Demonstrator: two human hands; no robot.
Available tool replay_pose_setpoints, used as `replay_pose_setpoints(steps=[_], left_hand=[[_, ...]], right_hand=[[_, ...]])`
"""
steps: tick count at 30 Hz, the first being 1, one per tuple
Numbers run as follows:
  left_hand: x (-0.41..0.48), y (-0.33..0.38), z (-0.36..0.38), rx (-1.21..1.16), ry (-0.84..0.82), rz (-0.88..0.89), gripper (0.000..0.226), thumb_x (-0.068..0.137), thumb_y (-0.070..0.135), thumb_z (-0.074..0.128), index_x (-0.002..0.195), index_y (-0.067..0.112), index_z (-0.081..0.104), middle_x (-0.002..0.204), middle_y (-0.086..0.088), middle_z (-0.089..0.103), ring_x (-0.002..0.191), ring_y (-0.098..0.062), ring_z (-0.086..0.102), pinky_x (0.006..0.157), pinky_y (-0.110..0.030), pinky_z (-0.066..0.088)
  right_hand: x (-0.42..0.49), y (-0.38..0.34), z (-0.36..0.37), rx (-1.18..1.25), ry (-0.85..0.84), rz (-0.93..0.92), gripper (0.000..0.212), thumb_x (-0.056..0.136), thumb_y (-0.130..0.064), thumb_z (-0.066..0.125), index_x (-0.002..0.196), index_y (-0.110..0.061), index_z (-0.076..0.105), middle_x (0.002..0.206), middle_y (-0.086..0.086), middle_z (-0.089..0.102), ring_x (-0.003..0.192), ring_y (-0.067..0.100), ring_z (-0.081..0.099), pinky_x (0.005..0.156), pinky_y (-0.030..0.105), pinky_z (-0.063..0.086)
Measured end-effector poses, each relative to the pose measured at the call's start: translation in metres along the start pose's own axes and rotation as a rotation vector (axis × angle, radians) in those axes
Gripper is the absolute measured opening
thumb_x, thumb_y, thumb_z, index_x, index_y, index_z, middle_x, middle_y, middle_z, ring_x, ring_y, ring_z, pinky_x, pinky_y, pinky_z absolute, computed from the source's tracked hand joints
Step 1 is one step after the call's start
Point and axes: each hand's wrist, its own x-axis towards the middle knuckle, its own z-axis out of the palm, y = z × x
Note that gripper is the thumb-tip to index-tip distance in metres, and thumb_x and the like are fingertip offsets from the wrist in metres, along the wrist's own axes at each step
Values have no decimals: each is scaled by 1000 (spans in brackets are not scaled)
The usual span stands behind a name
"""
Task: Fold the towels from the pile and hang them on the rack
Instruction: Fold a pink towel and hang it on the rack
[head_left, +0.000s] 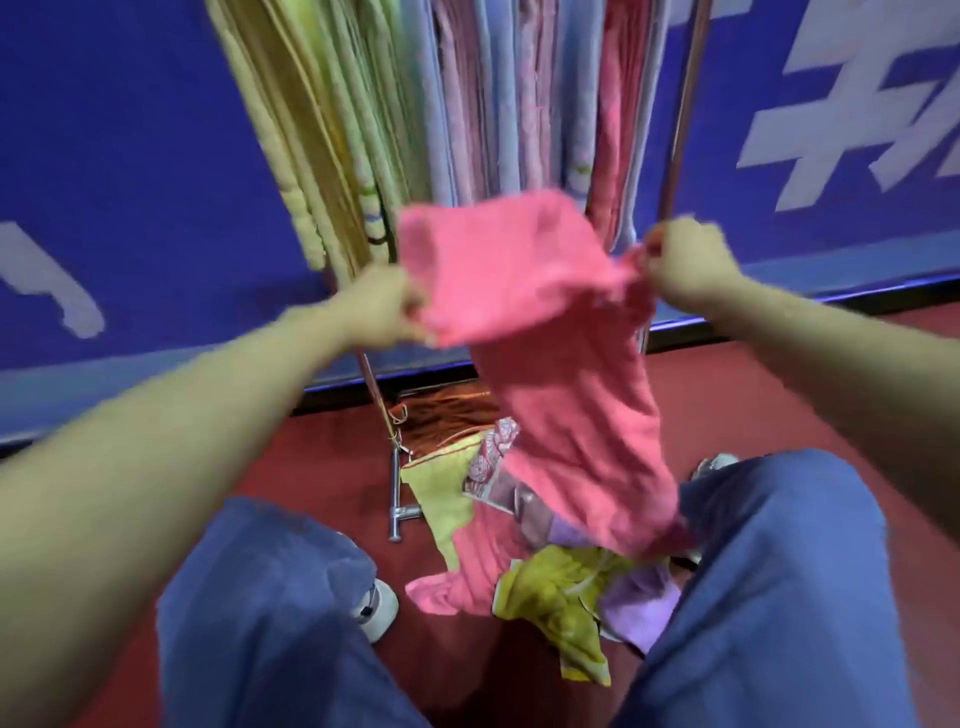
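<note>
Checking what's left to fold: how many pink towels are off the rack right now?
2. The held pink towel hangs between the left hand and right hand; the second pink towel lies in the floor pile. Others may be hidden underneath it.

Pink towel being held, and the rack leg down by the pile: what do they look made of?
Pink towel: soft matte cloth, probably terry or microfibre; it droops and creases freely. Rack leg: looks like bare metal tube, silvery with bright glints; blur hides any coating.

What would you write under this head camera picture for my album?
Both hands, left and right, hold up a pink towel before the rack.
</note>
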Motion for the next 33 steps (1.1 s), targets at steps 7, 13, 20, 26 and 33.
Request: replay_pose_setpoints(steps=[7, 13, 20, 26, 33], left_hand=[[-21, -28, 81, -254, -70, -118, 28, 76, 40, 84, 70, 15, 73, 65, -4, 67, 62, -13, 53, 64, -35, 45], [-9, -31, 62, -415, 87, -169, 29, 79, 37, 82, 70, 11, 73, 61, -5, 61, 60, -8, 46, 61, -30, 38], [16, -46, -8, -593, 301, -172, 23, 92, 32, 70, 79, 14, 74, 60, 10, 56, 57, -2, 45, 61, -25, 39], [15, -40, -24, -520, 54, -147, 31, 99, 18, 61, 80, -6, 61, 69, -5, 46, 66, -15, 43, 60, -27, 37], [-5, -41, -16, -715, 10, -252, 30, 100, 21, 59, 73, 9, 60, 73, -9, 47, 67, -16, 50, 65, -33, 56]], right_hand=[[-34, 20, 37, 49, -175, 180, 28, 96, -22, 53, 100, -2, 73, 101, 32, 68, 102, 46, 62, 84, 43, 50], [-14, 12, 24, 200, -74, 271, 26, 96, -19, 53, 95, -2, 73, 99, 28, 68, 104, 41, 61, 80, 36, 45], [20, -7, -2, 425, 28, 257, 27, 91, -24, 53, 89, -1, 66, 85, 19, 63, 88, 35, 58, 80, 43, 48], [18, -12, 0, 397, -2, 216, 29, 99, -24, 47, 101, 1, 62, 109, 22, 64, 105, 38, 55, 84, 40, 41], [6, -2, 5, 343, -111, 181, 24, 98, -23, 54, 107, -5, 67, 120, 19, 65, 116, 36, 56, 93, 36, 41]])
